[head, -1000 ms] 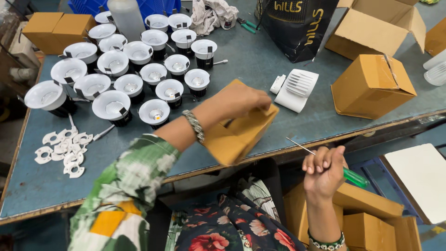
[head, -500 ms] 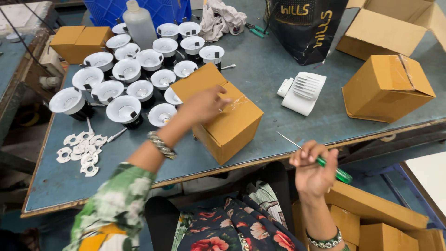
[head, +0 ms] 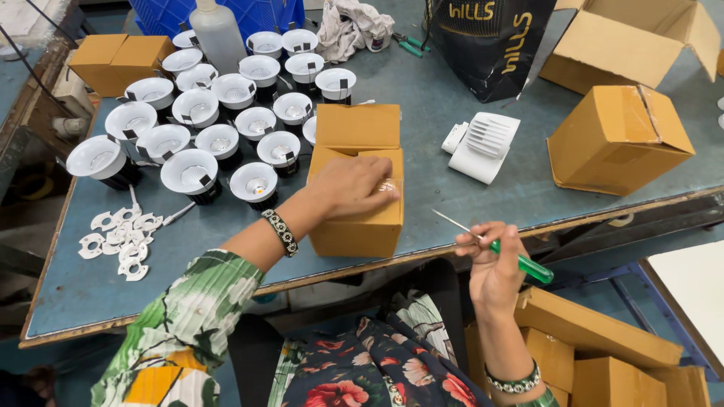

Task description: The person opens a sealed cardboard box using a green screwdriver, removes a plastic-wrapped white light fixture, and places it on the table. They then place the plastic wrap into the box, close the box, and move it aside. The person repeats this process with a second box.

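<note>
Head view. The left hand (head: 351,186) lies flat, fingers spread, on top of a small cardboard box (head: 359,177) standing near the front edge of the blue surface (head: 483,203), one flap open toward the back. The right hand (head: 494,260), off the front edge, has its fingers closed around a green-handled screwdriver (head: 498,247). Left of the box, white round lamp fittings (head: 204,124) crowd the surface; small white clips (head: 121,237) lie near the front left corner. A white ribbed part (head: 483,147) lies right of the box, a closed carton (head: 618,136) beyond it. An open carton (head: 633,45) sits at the back right corner, contents unseen.
</note>
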